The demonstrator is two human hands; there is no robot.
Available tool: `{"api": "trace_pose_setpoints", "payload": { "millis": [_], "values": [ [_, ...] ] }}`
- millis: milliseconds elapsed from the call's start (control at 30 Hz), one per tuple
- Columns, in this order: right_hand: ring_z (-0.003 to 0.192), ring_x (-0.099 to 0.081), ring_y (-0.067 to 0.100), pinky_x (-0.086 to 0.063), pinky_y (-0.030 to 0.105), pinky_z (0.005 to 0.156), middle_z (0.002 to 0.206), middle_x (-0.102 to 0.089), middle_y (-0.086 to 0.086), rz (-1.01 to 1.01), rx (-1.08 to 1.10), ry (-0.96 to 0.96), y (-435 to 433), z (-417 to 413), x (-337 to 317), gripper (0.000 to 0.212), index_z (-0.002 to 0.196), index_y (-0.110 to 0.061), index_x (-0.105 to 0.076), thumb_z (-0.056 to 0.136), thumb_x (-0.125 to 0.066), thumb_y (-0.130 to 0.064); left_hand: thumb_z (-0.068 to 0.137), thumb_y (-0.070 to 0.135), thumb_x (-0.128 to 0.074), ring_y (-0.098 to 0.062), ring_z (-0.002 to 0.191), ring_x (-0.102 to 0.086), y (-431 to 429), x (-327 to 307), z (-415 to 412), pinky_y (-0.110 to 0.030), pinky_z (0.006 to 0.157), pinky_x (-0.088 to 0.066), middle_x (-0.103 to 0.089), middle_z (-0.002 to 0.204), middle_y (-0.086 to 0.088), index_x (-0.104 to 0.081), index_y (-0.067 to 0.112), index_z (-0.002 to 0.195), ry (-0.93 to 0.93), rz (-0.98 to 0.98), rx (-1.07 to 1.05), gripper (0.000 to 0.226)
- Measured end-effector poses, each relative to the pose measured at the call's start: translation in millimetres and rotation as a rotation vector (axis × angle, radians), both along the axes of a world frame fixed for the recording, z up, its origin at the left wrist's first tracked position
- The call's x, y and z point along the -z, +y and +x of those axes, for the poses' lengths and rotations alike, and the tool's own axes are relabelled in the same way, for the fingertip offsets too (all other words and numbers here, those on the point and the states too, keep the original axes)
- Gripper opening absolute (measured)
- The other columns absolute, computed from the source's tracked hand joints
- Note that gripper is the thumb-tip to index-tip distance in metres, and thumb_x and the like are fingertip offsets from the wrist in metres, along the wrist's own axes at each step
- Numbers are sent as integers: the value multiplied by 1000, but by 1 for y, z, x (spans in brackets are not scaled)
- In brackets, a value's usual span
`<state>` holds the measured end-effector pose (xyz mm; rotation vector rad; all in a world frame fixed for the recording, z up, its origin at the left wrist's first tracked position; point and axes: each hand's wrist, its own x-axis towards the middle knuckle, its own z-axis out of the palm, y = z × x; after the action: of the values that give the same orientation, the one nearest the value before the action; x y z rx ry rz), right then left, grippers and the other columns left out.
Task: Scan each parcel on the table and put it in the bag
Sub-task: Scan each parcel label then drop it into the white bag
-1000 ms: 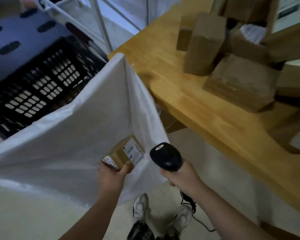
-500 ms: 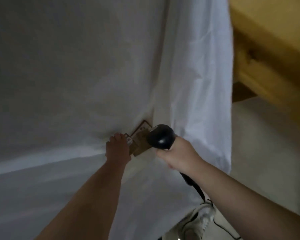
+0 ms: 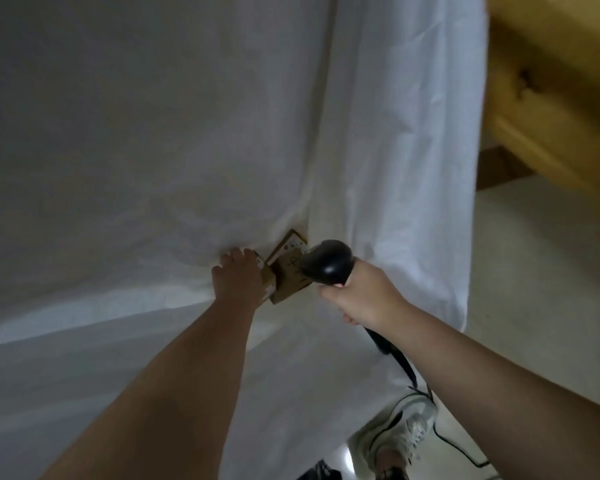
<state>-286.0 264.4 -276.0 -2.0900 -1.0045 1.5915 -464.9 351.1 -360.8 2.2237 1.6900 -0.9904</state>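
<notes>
The large white bag (image 3: 153, 150) fills most of the view. Low in its inner corner sits a small brown cardboard parcel (image 3: 288, 273) with a white label. My left hand (image 3: 238, 280) holds the parcel from the left, fingers curled over its top edge. My right hand (image 3: 359, 297) grips the handle of a black barcode scanner (image 3: 328, 263), whose head sits right beside the parcel. The scanner's cable runs down under my right forearm.
The wooden table's edge (image 3: 551, 98) shows at the upper right, beyond the bag's side. Pale floor (image 3: 534, 271) lies to the right. My white shoe (image 3: 399, 441) stands at the bottom, beside the scanner cable.
The view has dropped from the table and crate down into the bag. My left hand has carried the parcel deep into the bag's corner, and the scanner hand has followed close beside it.
</notes>
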Motion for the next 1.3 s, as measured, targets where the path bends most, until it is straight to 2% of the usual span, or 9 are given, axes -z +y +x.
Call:
{"api": "trace_pose_setpoints", "payload": {
  "millis": [267,400,533,733,833,900,1067,1233,1300],
  "values": [
    [74,-65,23,-56,35,70,79,-64,-1,132,192,-18,-44,33,-93,25,99,-25,-58,80,-73,-29,95,31,-49,-29,110,-47,-26,-132,52,-36,85,-44,-44,123,-11,-41,14,132,-206,20,56,42],
    [64,-60,18,-47,29,63,66,-58,-2,208,337,-45,-74,58,-148,19,85,-23,-57,80,-75,-22,95,27,-46,-31,115,-44,-47,-209,82,-40,92,-42,-44,129,-12,-38,14,135,-396,53,90,43],
    [55,-59,17,-45,27,57,61,-59,0,301,450,-80,-106,90,-211,13,85,-16,-62,82,-74,-18,96,32,-47,-30,127,-39,-71,-290,118,-40,102,-37,-39,140,-10,-29,16,145,-534,77,185,54],
    [54,-56,16,-43,27,57,56,-56,3,401,571,-152,-154,155,-302,19,74,-16,-58,86,-71,-19,95,37,-50,-28,124,-43,-105,-387,193,-38,97,-42,-43,136,-8,-37,15,140,-648,221,417,52],
    [49,-55,13,-46,25,53,53,-55,2,459,631,-169,-182,189,-331,10,87,-13,-61,87,-70,-17,95,38,-50,-28,123,-43,-121,-416,239,-38,94,-43,-41,136,-8,-35,16,142,-677,259,501,54],
    [48,-55,14,-47,27,53,53,-55,1,485,670,-200,-200,210,-343,10,86,-14,-61,87,-70,-16,95,39,-50,-27,123,-42,-131,-428,266,-37,94,-43,-40,137,-8,-35,16,142,-679,272,543,55],
    [51,-57,14,-48,19,50,56,-57,7,480,760,-251,-228,249,-358,18,83,0,-64,87,-70,-17,96,41,-50,-27,123,-41,-144,-443,307,-37,96,-43,-41,134,-8,-39,15,138,-715,272,595,50],
    [56,-59,18,-52,35,61,59,-59,8,565,899,-204,-213,276,-380,16,79,-2,-64,87,-70,-15,96,40,-51,-30,127,-39,-120,-464,340,-38,97,-41,-40,136,-10,-39,14,140,-776,285,603,53],
    [57,-61,17,-54,34,63,60,-61,7,601,942,-199,-198,286,-394,16,85,-2,-66,87,-71,-17,96,40,-50,-31,124,-40,-103,-476,354,-40,95,-43,-40,135,-10,-38,13,140,-785,304,606,53]
  ]
}}
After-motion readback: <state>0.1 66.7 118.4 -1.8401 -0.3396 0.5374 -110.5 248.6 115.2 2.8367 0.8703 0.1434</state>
